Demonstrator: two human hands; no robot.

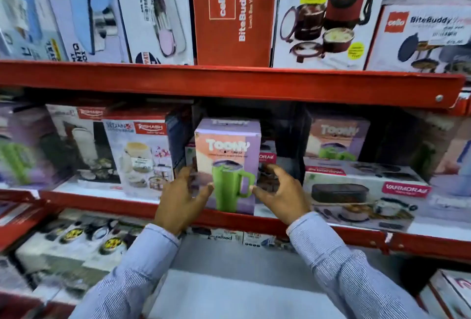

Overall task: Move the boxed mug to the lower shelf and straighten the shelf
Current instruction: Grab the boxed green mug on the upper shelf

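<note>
The boxed mug [227,155], a lilac and peach carton printed with a green handled mug, stands upright at the front of the middle red shelf [102,204]. My left hand [179,200] is at its lower left corner, fingers spread, thumb tip against the box front. My right hand [280,192] is at its lower right side, fingers curled and apart, thumb tip near the printed mug handle. Neither hand closes around the box. A second box of the same kind [337,140] sits on a flat carton to the right.
A white food-container box [141,155] stands just left of the mug box. A long flat lunchbox carton [362,191] lies to the right. Tall lunchbox cartons [233,12] fill the upper shelf. The lower shelf [224,262] shows a grey gap between flat boxes [84,239].
</note>
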